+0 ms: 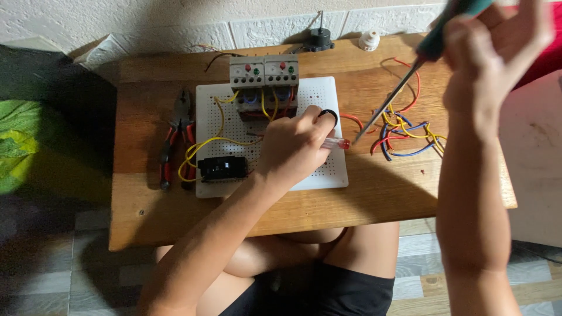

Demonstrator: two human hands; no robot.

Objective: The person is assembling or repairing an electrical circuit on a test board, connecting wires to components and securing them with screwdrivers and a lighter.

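Note:
My left hand (295, 146) rests on a white perforated board (319, 93) and grips a small clear-handled screwdriver (338, 143) with a red end. My right hand (492, 52) is raised at the upper right, closed on a green-handled screwdriver (389, 102) whose long shaft slants down toward the board's right edge. On the board sit two grey contactor units (264, 73) with red and green buttons, a black breaker (222, 168), and yellow wires (205, 143) running between them.
Red-handled pliers (175, 137) lie left of the board on the small wooden table (374, 199). A tangle of loose coloured wires (407, 131) lies to the right. A black part (319, 40) and a white part (369, 40) stand by the wall.

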